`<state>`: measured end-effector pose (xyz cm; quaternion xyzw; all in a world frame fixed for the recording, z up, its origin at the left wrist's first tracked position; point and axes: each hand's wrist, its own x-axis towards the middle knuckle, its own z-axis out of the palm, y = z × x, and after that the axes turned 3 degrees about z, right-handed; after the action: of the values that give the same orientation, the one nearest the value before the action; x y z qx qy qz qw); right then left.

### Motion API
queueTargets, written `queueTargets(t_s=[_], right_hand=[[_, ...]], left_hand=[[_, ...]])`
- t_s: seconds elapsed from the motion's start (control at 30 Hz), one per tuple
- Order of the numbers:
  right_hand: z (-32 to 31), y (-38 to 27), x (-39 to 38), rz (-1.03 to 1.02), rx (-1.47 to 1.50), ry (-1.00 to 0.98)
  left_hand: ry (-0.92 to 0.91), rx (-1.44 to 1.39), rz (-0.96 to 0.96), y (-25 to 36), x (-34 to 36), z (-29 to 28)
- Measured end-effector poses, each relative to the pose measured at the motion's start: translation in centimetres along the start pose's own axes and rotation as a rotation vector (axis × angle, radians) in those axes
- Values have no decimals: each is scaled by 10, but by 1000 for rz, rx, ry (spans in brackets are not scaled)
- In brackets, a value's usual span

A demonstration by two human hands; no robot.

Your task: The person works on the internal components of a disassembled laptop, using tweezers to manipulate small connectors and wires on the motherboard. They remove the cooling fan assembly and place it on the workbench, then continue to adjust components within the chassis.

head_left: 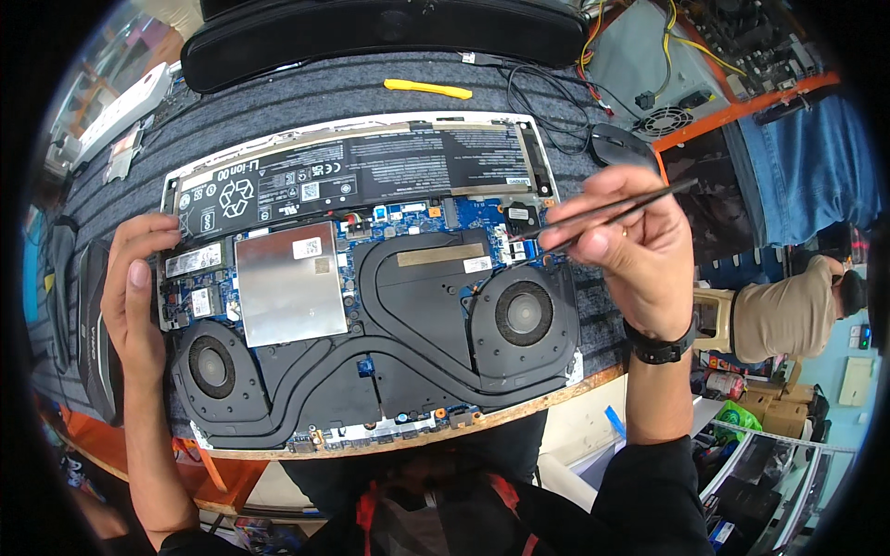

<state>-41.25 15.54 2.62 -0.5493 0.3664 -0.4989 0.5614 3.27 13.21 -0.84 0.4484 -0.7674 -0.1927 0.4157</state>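
A grey, ribbed, fabric-like covering with darker grooves (324,94) spreads over the workbench. On it, in front of the person, lies the opened laptop base with a pale rim (408,310), its inside facing up and its near side along the bench's wooden edge. A broad, flat black battery with printed labels (357,171) fills its far side; nearer, smooth matte-black cooling pipes (426,345) curve across. A shiny, squarish silver metal plate (292,292) sits left of centre, between two round black fans (524,315).

Around it, a long black bar-shaped casing (380,42) stands beyond the laptop, a white power strip (120,116) lies far left, and a rounded black mouse (623,148) rests by the far right corner.

The right hand (644,255) pinches slim black tweezers (660,195) between thumb and fingers, partly hiding that corner; whether the tips touch the board cannot be told. The left hand's (137,278) parted, loosely curved fingers lie along the left edge, covering part of it. Beyond the battery lies a small, narrow yellow bar (428,89).
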Motion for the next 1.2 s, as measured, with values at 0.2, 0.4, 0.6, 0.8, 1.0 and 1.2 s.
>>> queueTargets(t_s=[0.2,0.4,0.6,0.8,1.0,1.2], right_hand=[[3,5,-10,101,-48,81],[1,14,-8,110,31,85],[4,15,-10,81,-128,52],[7,4,-9,75,-377,-5],[12,-5,-5,70,-576,-31],[14,-6,-3,64,-662,-44]], left_hand=[[10,40,0,-8,0,0],[-12,-6,9,-17,-4,-5],[-38,31,-4,-16,-5,-9],[-71,26,-7,-17,-5,-10],[-82,56,-29,-17,-6,-9],[-99,57,-45,-13,-6,-10]])
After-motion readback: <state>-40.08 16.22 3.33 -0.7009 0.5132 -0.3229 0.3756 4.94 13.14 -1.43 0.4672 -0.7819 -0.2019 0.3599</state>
